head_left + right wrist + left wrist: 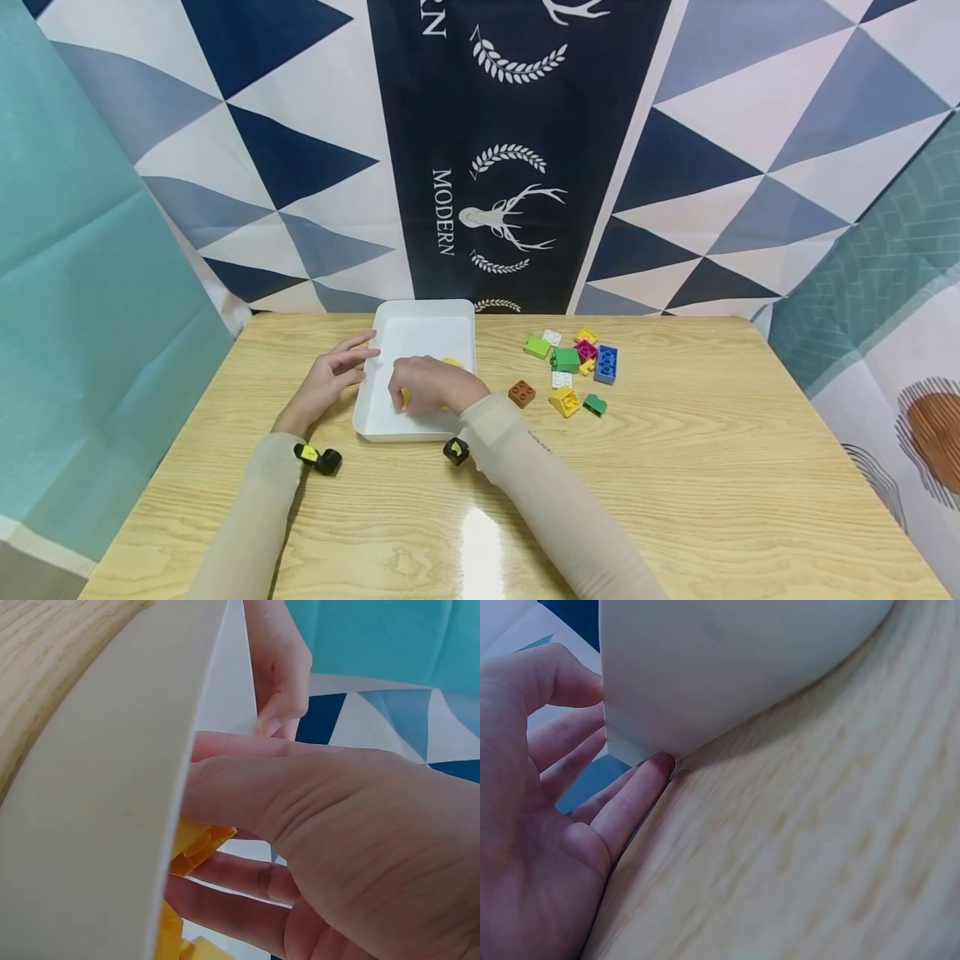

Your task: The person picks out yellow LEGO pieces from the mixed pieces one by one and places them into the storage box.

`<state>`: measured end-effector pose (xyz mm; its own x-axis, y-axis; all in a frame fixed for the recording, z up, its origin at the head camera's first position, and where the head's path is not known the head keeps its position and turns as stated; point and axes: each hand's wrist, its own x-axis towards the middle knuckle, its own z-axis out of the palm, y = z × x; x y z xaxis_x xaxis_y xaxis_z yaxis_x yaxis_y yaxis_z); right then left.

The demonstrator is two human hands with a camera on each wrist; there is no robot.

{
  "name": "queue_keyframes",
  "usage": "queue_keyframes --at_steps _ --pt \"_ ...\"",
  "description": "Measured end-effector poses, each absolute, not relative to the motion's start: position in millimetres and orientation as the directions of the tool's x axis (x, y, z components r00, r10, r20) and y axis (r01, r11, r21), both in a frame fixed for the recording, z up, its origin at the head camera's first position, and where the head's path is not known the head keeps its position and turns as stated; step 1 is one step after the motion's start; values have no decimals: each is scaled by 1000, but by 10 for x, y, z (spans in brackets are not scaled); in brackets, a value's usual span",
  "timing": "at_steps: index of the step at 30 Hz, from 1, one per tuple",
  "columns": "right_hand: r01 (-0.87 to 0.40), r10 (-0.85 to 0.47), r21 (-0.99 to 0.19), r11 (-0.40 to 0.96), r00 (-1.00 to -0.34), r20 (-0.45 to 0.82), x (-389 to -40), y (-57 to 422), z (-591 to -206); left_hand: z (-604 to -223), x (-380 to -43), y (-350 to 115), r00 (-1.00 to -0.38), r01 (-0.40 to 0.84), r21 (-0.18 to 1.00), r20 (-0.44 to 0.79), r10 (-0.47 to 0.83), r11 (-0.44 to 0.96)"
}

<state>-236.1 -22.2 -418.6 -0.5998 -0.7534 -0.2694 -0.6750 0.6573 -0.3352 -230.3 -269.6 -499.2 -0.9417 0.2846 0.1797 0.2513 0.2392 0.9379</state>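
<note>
In the head view a white tray (420, 308) stands on the table. My left hand (327, 385) is at its left side, fingers spread and loosely bent. The left wrist view shows fingertips of that hand (562, 787) touching the tray's outer wall (727, 667). My right hand (431, 385) reaches down into the tray, fingers curled. In the right wrist view this hand (337, 802) holds a yellow toy brick (199, 844) between thumb and fingers, partly hidden by the tray wall (112, 802). More yellow pieces (202, 949) lie below it in the tray.
Right of the tray lie loose toy bricks: brown (522, 393), yellow (565, 402), dark green (595, 405), green (566, 360), light green (537, 347), magenta (585, 350), blue (606, 364) and white (562, 380). A patterned cloth (525, 208) hangs behind the table (712, 467).
</note>
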Motion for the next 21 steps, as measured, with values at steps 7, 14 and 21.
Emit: queue_keyframes --at_steps 7,14,21 --pt "-692 -754 -301 656 -606 -252 -2319 -243 -4185 -4982 -2295 -2693 -941 253 939 182 285 233" --pt "-697 -756 -292 655 -610 -238 -2306 -246 -4193 -4980 -2294 -2694 -939 258 937 187 288 234" --pt "-690 -750 -294 661 -616 -240 -2295 -244 -4183 -4977 -2294 -2695 -939 254 939 182 292 232"
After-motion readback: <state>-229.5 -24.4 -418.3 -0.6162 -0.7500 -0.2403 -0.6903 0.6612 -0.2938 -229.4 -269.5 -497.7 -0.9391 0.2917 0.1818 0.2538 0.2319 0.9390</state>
